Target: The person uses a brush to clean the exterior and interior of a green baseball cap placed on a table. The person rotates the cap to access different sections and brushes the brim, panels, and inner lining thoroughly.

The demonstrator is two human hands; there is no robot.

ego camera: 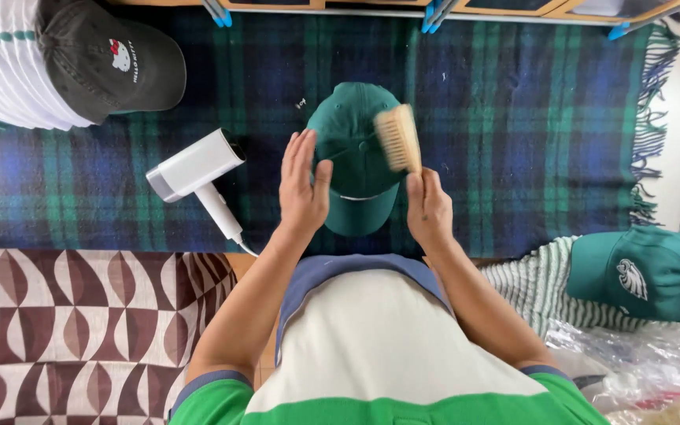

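Observation:
A green cap (352,142) lies on a blue and green plaid blanket (513,118), its brim toward me. My left hand (302,182) rests flat against the cap's left side, fingers together and pointing up. My right hand (428,206) grips the handle of a wooden brush (399,138), whose pale bristles sit on the cap's right side.
A white handheld steamer (198,169) with a cord lies left of the cap. A dark cap (108,59) rests on a white striped cloth at top left. Another green cap (643,271) sits on striped fabric at right, above clear plastic bags. A brown patterned cloth covers the lower left.

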